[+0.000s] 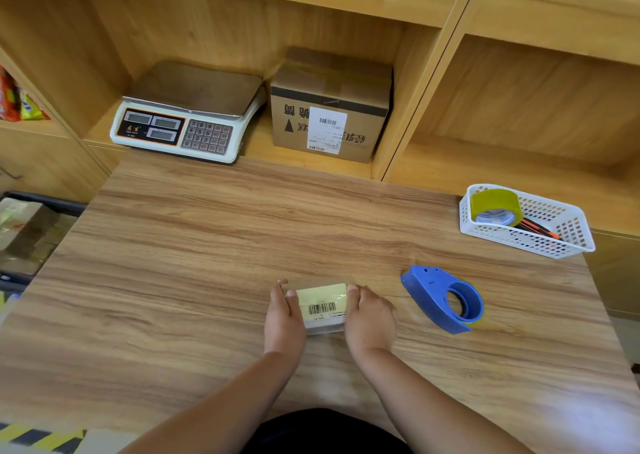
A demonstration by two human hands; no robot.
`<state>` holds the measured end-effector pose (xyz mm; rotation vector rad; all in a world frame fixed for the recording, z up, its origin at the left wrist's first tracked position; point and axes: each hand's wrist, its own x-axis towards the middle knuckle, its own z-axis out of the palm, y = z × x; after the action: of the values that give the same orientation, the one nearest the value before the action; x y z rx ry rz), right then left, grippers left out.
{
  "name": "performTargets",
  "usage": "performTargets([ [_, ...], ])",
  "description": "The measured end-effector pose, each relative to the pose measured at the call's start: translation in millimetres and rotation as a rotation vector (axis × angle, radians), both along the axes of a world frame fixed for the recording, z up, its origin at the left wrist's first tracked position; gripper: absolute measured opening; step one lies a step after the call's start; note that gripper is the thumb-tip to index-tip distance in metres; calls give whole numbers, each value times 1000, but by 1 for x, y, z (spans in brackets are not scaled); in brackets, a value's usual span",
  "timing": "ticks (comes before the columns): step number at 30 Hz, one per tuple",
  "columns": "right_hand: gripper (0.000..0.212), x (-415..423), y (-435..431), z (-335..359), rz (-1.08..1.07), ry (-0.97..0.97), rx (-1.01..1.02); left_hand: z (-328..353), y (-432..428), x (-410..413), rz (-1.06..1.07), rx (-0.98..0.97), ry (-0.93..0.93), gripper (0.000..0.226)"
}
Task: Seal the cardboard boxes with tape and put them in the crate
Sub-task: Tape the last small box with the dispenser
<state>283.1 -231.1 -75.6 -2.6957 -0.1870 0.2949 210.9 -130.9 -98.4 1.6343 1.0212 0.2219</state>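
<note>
Small box point(323, 306) sits near the table's point(207, 246) front edge, tape across its top, so sealing looks done. Crate point(52, 201) waits off the left side. My left grip point(284, 315) and right grip point(369, 318) clasp the box's sides. Next I should lift it leftward.

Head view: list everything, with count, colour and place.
small taped cardboard box with barcode: 1, pale yellow, wooden table front
plastic tape dispenser: 1, blue, right of it
plastic mesh basket: 1, white, table's far right
tape roll: 1, yellowish, in basket
electronic scale: 1, white, shelf
large labelled cardboard box: 1, brown, beside scale
crate: 1, dark, left of table
left grip: 1, holds small box's left side
right grip: 1, holds its right side
</note>
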Motion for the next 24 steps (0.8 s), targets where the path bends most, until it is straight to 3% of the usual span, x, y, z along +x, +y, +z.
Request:
performTargets([
  [5, 35, -6, 16, 13, 113, -215, 125, 5, 11, -1, 5, 43, 68, 31],
  [10, 43, -21, 26, 21, 290, -316, 166, 10, 21, 1, -63, 327, 87, 47],
  [16, 49, -25, 21, 22, 340, -207, 350, 24, 28, -6, 76, -34, -135, 31],
  [24, 113, -21, 20, 14, 243, 206, 373, 34, 38, -20, 62, -217, -136, 31],
])
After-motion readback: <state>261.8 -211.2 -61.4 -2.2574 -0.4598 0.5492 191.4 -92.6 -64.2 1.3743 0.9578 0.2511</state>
